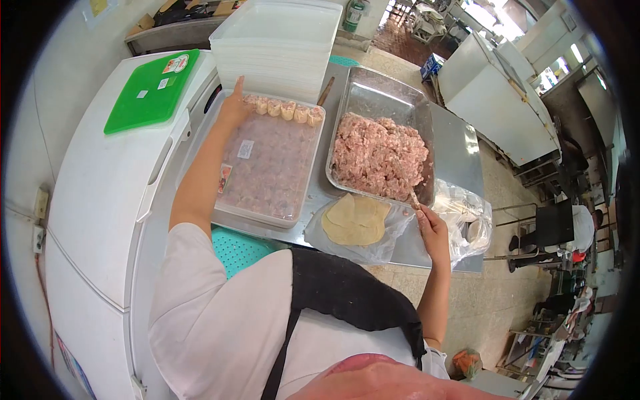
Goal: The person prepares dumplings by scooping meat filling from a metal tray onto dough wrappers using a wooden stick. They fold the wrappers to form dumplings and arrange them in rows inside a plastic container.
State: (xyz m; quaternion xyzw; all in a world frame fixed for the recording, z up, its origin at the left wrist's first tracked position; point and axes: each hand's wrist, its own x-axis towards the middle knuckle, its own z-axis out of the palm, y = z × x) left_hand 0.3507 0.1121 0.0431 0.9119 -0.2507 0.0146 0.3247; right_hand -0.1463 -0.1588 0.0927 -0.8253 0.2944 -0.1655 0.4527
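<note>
My left hand (233,109) is at the far left corner of a translucent plastic tray (270,219), one finger stretched out. Beside it, along the tray's far edge, stands a row of shumai dumplings (288,110); whether the fingertips touch the end one is hidden. More dumplings show dimly through the tray's bottom. A thin stick (414,199) smeared with meat is gripped in my right hand (433,231), its tip at the near right corner of a metal pan (382,87). Minced meat filling (380,152) is heaped in that pan. Round dough wrappers (355,219) lie on a plastic bag nearby.
Stacked white plastic trays (275,57) stand behind the dumpling tray. To the left, a green lid (152,92) rests on a white freezer (100,173). A wooden stick (327,91) lies between tray and pan. A clear plastic bag (470,223) sits at the table's right edge.
</note>
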